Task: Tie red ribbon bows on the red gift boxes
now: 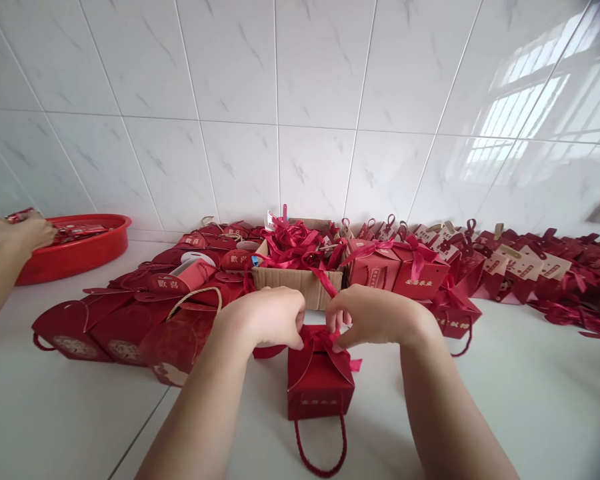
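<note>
A small red gift box [320,390] with a twisted cord handle stands on the white table between my forearms. A red ribbon [321,339] runs over its top. My left hand [275,317] has its thumb and fingers closed at the ribbon on the left side of the top. From the right, my right hand [367,313] pinches the ribbon at the top. One ribbon end [356,365] sticks out beyond the box's right side. Behind my hands is a cardboard box [300,280] piled with red ribbons.
Red gift boxes [75,320] crowd the left side; more ribboned boxes [423,273] and tagged boxes [500,263] line the right. At far left, another person's hand [23,233] is over a red basin [93,250] of packets. A tiled wall [320,160] rises behind.
</note>
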Demonstrator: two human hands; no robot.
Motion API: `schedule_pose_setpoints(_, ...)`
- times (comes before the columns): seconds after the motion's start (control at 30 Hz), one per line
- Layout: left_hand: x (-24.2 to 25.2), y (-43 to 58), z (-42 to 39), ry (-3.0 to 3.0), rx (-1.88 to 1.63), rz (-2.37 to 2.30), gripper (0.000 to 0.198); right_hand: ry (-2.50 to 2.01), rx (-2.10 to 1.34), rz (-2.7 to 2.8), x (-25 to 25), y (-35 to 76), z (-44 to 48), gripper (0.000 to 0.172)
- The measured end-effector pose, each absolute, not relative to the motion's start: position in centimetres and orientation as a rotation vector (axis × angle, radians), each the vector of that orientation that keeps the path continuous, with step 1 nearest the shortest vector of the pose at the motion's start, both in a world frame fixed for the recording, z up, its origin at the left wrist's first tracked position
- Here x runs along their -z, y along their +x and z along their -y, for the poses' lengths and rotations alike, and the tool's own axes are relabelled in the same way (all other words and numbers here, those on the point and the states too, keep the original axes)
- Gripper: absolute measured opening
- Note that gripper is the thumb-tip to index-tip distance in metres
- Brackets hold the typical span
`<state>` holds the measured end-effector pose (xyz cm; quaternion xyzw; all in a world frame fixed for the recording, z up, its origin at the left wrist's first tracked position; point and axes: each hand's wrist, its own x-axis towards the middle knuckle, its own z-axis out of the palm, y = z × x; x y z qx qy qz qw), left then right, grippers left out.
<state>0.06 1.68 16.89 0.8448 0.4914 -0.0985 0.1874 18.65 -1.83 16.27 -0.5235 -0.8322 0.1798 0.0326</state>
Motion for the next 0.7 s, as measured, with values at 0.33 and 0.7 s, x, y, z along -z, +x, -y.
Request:
schedule_pose_setpoints(0.33,-12.9,-1.8,2.0,2.329,-0.356,-1.457,0.025,-1.293,-0.886,2.377,-12.7,21.7,0.9,0.022)
schedule_pose_setpoints(0.7,-2.9,-0.6,1.2,1.598,-1.155,-1.202,0.031,-1.239,-1.038,1.452,-2.4,21.3,3.6,0.044)
